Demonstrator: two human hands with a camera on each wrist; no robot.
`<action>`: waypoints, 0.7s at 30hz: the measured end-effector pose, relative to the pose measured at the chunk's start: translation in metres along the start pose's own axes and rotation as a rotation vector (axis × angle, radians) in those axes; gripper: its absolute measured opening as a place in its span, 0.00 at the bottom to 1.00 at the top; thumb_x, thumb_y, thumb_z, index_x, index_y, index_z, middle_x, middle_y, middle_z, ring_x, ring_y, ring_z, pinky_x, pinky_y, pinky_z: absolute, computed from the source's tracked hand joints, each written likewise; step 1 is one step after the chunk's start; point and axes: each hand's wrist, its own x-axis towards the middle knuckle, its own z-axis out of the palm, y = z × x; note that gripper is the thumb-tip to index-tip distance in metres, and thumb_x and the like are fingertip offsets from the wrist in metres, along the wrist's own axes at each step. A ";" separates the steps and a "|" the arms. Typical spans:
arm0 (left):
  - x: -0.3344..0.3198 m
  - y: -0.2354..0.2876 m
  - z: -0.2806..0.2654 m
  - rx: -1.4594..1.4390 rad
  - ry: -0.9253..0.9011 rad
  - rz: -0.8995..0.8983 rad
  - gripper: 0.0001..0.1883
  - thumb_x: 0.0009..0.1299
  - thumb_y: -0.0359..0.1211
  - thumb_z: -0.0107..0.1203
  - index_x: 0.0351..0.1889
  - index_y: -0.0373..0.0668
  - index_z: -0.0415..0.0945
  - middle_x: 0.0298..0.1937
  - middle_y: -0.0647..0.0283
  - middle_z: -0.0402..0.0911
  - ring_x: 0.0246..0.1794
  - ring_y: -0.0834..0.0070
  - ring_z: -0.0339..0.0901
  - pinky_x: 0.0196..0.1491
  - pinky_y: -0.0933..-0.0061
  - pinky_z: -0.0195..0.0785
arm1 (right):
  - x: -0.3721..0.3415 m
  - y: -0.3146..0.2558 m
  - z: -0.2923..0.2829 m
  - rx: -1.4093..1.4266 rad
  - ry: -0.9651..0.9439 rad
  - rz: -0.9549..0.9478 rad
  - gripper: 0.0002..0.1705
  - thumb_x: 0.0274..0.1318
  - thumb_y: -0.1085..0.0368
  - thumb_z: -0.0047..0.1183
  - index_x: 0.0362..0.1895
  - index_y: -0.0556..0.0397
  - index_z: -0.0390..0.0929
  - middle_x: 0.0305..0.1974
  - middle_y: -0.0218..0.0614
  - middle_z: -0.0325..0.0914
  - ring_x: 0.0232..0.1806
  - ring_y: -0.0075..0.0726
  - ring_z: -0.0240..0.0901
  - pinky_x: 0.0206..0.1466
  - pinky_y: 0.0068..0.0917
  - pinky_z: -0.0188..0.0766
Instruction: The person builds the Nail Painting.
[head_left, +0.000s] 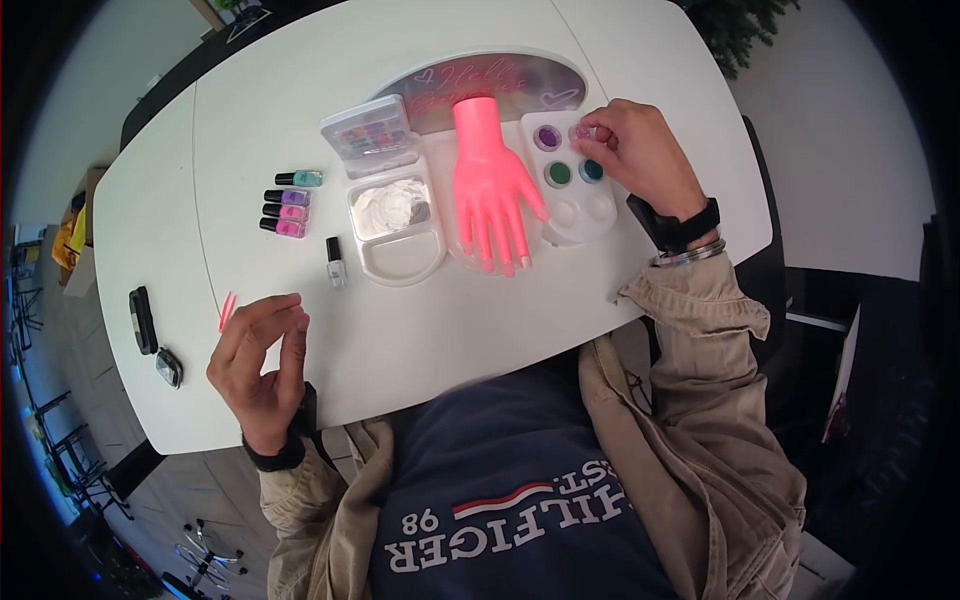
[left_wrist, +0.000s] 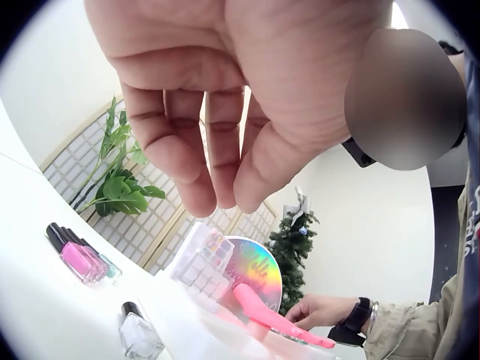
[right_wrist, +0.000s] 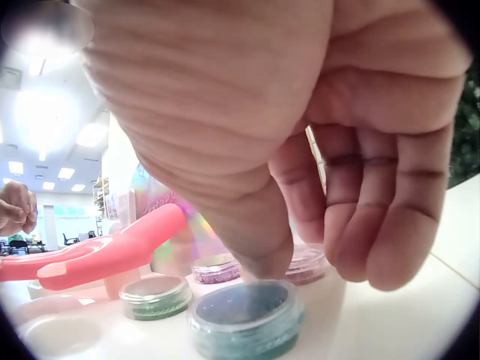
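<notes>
My right hand (head_left: 640,150) pinches a small clear pot of pink glitter (right_wrist: 307,264) at the top right of a white palette (head_left: 568,222). Beside it on the palette sit a purple glitter pot (head_left: 547,137), a green pot (head_left: 558,174) and a teal pot (right_wrist: 246,322). A bright pink practice hand (head_left: 486,180) lies left of the palette, fingers toward me. Over the table's left part, my left hand (head_left: 262,355) hangs in the air with loosely bent fingers and thumb tip near the fingertips, holding nothing. A clear nail polish bottle (head_left: 336,270) stands near it.
Several nail polish bottles (head_left: 290,198) lie in a group at left. An open-lidded case (head_left: 370,135) stands behind a tray of white material (head_left: 392,207). A shiny sign board (head_left: 430,100) is behind the practice hand. Black items (head_left: 143,320) lie near the table's left edge.
</notes>
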 end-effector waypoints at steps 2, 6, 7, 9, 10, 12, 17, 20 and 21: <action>0.000 -0.001 0.001 -0.005 -0.005 -0.002 0.08 0.67 0.18 0.71 0.42 0.38 0.91 0.46 0.60 0.94 0.43 0.65 0.93 0.45 0.68 0.84 | 0.003 -0.002 0.000 -0.006 -0.011 0.023 0.11 0.61 0.64 0.72 0.43 0.59 0.94 0.39 0.53 0.87 0.40 0.60 0.87 0.47 0.47 0.82; -0.001 -0.002 0.004 -0.016 -0.003 -0.019 0.08 0.67 0.18 0.71 0.41 0.38 0.90 0.46 0.59 0.94 0.42 0.65 0.92 0.45 0.68 0.84 | 0.004 -0.001 0.009 -0.096 0.059 -0.020 0.11 0.61 0.65 0.72 0.43 0.58 0.94 0.38 0.53 0.87 0.39 0.64 0.85 0.46 0.48 0.82; -0.001 -0.001 0.004 -0.020 -0.001 -0.023 0.08 0.67 0.18 0.71 0.41 0.38 0.90 0.46 0.59 0.94 0.42 0.65 0.92 0.45 0.68 0.84 | 0.002 0.000 0.007 -0.067 0.058 -0.029 0.11 0.61 0.65 0.72 0.45 0.58 0.94 0.38 0.52 0.87 0.38 0.62 0.86 0.45 0.47 0.81; 0.000 0.001 0.000 0.006 -0.007 -0.002 0.08 0.67 0.18 0.71 0.41 0.37 0.90 0.46 0.59 0.94 0.42 0.65 0.92 0.46 0.68 0.84 | -0.002 0.001 0.002 -0.010 0.058 -0.052 0.13 0.62 0.64 0.73 0.47 0.58 0.94 0.37 0.51 0.87 0.35 0.59 0.86 0.42 0.46 0.81; 0.000 0.001 -0.001 0.020 -0.009 0.006 0.08 0.67 0.18 0.71 0.41 0.37 0.90 0.46 0.58 0.94 0.42 0.65 0.92 0.46 0.68 0.84 | -0.006 0.003 -0.001 0.015 0.111 -0.032 0.13 0.63 0.64 0.73 0.48 0.59 0.93 0.36 0.50 0.87 0.34 0.56 0.85 0.41 0.44 0.81; -0.001 0.002 -0.002 0.003 0.009 0.001 0.08 0.67 0.17 0.71 0.41 0.37 0.90 0.47 0.58 0.94 0.42 0.65 0.92 0.46 0.68 0.84 | -0.022 0.011 -0.011 0.069 0.212 0.002 0.15 0.65 0.63 0.72 0.50 0.59 0.92 0.36 0.49 0.86 0.32 0.51 0.85 0.39 0.40 0.80; -0.002 0.000 0.000 -0.017 0.003 -0.010 0.08 0.67 0.17 0.70 0.41 0.37 0.90 0.46 0.58 0.94 0.42 0.65 0.92 0.46 0.67 0.84 | -0.075 0.044 -0.041 0.017 0.378 0.156 0.11 0.69 0.67 0.70 0.50 0.60 0.91 0.37 0.45 0.89 0.31 0.39 0.85 0.37 0.32 0.80; -0.001 0.001 0.004 -0.027 -0.008 -0.009 0.08 0.67 0.17 0.70 0.41 0.36 0.90 0.46 0.58 0.94 0.42 0.64 0.92 0.46 0.67 0.84 | -0.102 0.064 -0.046 -0.065 0.326 0.227 0.14 0.65 0.68 0.73 0.52 0.58 0.91 0.38 0.43 0.89 0.33 0.37 0.85 0.39 0.32 0.81; 0.001 0.003 0.002 -0.015 -0.015 0.009 0.08 0.66 0.17 0.70 0.41 0.36 0.90 0.46 0.58 0.94 0.42 0.64 0.92 0.46 0.67 0.84 | -0.110 0.069 -0.046 -0.093 0.302 0.247 0.15 0.64 0.68 0.74 0.53 0.58 0.91 0.39 0.43 0.89 0.34 0.38 0.85 0.39 0.32 0.81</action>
